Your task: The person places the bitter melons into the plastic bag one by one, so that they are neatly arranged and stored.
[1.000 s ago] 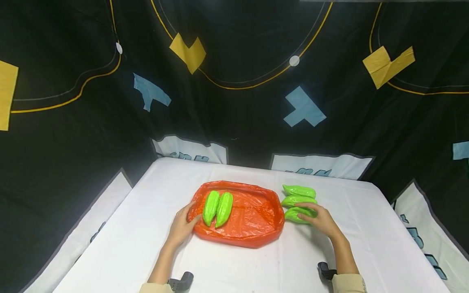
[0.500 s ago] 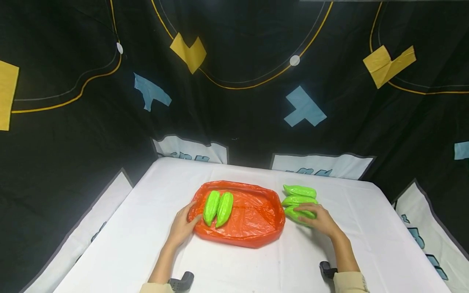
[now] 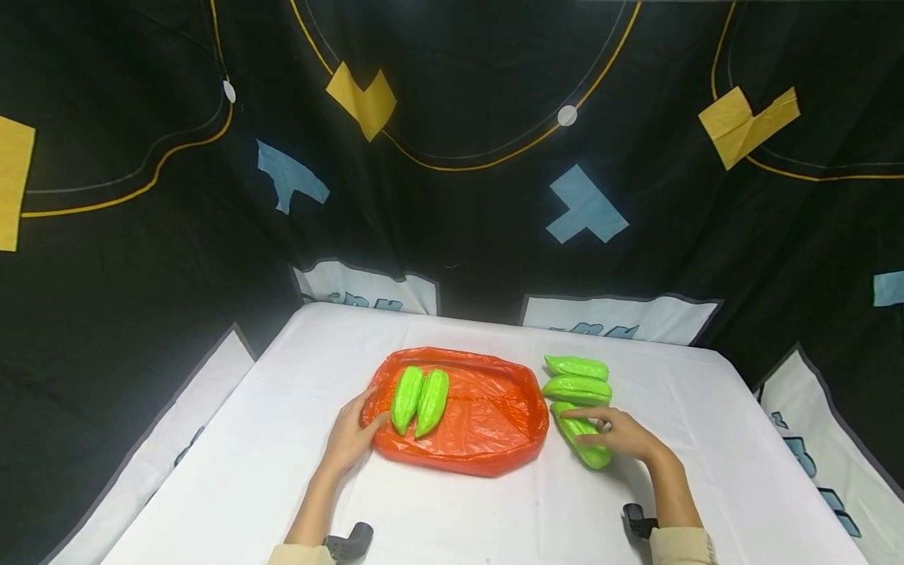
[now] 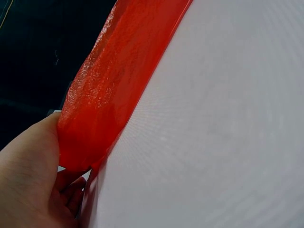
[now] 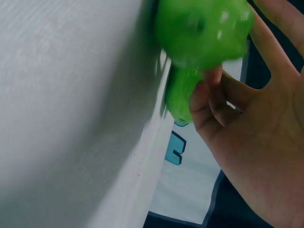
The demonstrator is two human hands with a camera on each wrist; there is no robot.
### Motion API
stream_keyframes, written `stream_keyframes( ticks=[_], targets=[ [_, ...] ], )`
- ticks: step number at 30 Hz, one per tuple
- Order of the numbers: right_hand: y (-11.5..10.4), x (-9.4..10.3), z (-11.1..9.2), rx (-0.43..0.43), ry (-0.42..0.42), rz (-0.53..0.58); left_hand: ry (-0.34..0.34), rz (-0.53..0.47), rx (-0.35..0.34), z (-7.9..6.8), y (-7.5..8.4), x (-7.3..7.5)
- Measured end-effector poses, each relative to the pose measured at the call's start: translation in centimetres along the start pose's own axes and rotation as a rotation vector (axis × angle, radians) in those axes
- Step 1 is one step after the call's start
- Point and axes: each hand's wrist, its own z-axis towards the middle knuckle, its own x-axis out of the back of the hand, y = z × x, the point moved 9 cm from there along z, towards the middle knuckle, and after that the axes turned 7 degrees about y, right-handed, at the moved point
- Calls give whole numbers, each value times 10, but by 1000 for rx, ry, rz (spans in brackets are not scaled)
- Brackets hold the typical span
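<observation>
My left hand (image 3: 349,435) grips the left end of a shallow tray (image 3: 487,464) covered in red plastic, which also fills the left wrist view as a red wall (image 4: 109,95). Two bright green ridged gourds (image 3: 406,400) lie side by side in the tray's left half. To the right of the tray, my right hand (image 3: 628,434) holds another green gourd (image 3: 592,455), set at a slant, with finger and thumb across it. The right wrist view shows this gourd's blunt end (image 5: 204,33) close up; whether it touches the table is unclear.
Two more green gourds (image 3: 577,388) lie behind the held one, one above the other in view. White cloth covers the table (image 3: 452,518). A black curtain (image 3: 452,235) with yellow and blue tape hangs beyond the table's back edge.
The nearest gourd has turned from roughly crosswise to slanted, its right end swinging towards me and away from the other two. My right hand has moved slightly nearer with it. The left hand stays put.
</observation>
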Motion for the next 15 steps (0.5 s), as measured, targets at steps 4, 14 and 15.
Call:
stream_keyframes(
  ticks=[4,14,15],
  targets=[
    [-3,-4,-6,8,-40,62,-5,-1,7,0,0,0],
    [0,-9,-16,-31,-34,140,0,-1,3,0,2,1],
    [0,-9,-17,-27,-34,146,0,-3,3,0,2,1]
  ],
)
